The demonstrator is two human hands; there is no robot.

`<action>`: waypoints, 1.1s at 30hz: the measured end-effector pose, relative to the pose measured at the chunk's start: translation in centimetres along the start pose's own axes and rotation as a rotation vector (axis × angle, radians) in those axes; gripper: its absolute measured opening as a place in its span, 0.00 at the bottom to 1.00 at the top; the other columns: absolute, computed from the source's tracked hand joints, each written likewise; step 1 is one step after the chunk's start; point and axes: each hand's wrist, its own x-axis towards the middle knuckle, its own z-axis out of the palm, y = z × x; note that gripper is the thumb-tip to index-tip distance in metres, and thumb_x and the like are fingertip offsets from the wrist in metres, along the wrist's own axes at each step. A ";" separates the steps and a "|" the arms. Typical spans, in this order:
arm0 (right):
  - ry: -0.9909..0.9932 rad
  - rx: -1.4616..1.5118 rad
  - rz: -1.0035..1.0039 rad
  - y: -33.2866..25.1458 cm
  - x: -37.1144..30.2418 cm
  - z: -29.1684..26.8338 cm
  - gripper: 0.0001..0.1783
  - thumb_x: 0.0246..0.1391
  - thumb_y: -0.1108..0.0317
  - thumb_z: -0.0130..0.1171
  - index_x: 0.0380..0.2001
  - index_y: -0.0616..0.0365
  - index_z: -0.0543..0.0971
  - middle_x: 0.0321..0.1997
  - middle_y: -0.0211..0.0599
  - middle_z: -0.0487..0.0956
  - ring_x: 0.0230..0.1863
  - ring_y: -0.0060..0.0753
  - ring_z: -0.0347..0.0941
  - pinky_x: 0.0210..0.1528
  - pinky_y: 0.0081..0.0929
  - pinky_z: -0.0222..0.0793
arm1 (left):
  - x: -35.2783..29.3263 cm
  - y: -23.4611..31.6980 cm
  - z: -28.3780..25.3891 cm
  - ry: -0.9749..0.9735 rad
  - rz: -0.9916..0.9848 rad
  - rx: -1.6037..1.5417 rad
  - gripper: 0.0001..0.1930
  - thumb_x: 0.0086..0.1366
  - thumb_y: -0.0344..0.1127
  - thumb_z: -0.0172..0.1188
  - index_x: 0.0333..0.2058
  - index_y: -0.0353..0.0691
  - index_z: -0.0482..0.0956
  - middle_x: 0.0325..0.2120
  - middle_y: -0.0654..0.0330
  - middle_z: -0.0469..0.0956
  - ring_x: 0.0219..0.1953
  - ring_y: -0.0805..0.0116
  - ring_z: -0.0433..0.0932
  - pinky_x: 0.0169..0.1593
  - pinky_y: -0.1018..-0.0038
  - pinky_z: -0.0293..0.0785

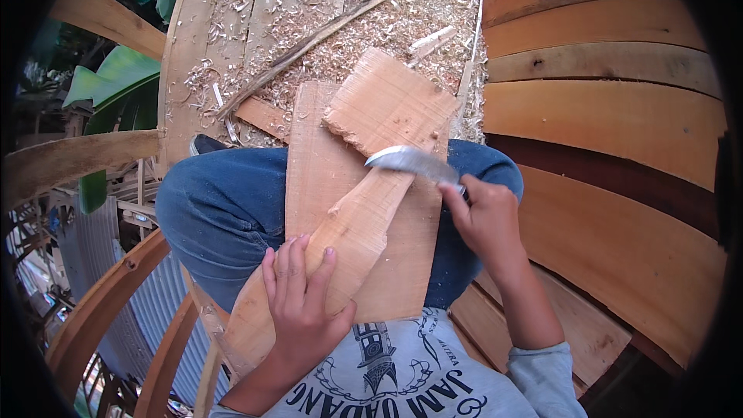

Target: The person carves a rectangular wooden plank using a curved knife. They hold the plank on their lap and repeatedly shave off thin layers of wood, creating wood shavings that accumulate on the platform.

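In my right hand (484, 213) is a knife (410, 161) with a broad curved blade, its handle wrapped by my fingers. The blade lies across the narrow upper part of a pale, roughly cut piece of wood (360, 228). Beyond the blade sits a squarish wood section (391, 97) with a ragged near edge; the blade hides where the two meet. My left hand (302, 302) rests on the wide lower part of the wood, fingers stretched out and lying flat. Under it all, a flat board (313, 174) lies across my lap between my knees.
Curly wood shavings (294, 0) cover the planks ahead. A long thin stick (309, 50) lies slantwise there, beside a short wood strip (263, 118) and a splintered offcut (432, 42). Plank walling (604, 108) rises on the right; curved wooden rails (101, 302) stand on the left.
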 end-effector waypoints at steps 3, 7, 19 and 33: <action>-0.020 0.038 -0.235 0.3 -0.8 0.8 0.27 0.55 0.47 0.60 0.17 0.60 0.74 0.15 0.48 0.73 0.19 0.51 0.73 0.21 0.42 0.67 | 0.0 0.1 0.1 0.006 0.012 -0.006 0.37 0.38 0.33 0.69 0.52 0.34 0.72 0.55 0.33 0.63 0.59 0.36 0.64 0.62 0.39 0.52; 0.062 0.024 0.042 1.4 1.3 0.3 0.26 0.56 0.48 0.60 0.17 0.61 0.76 0.14 0.49 0.73 0.18 0.51 0.72 0.20 0.40 0.66 | 0.0 0.2 0.2 0.006 -0.004 0.002 0.37 0.37 0.33 0.69 0.52 0.34 0.73 0.54 0.33 0.64 0.59 0.36 0.64 0.61 0.39 0.53; 0.032 0.096 -0.164 0.8 0.0 1.2 0.25 0.56 0.49 0.60 0.17 0.60 0.74 0.13 0.46 0.72 0.18 0.51 0.71 0.21 0.40 0.66 | 0.2 0.0 0.1 0.020 0.021 0.003 0.36 0.37 0.34 0.69 0.51 0.33 0.73 0.53 0.33 0.65 0.57 0.37 0.65 0.60 0.40 0.54; 0.141 0.151 0.137 2.7 2.5 0.4 0.25 0.55 0.50 0.61 0.16 0.60 0.73 0.13 0.46 0.71 0.17 0.51 0.71 0.22 0.41 0.64 | 0.1 0.0 0.0 0.021 0.005 -0.021 0.38 0.36 0.33 0.69 0.53 0.37 0.72 0.53 0.34 0.65 0.57 0.38 0.66 0.59 0.42 0.55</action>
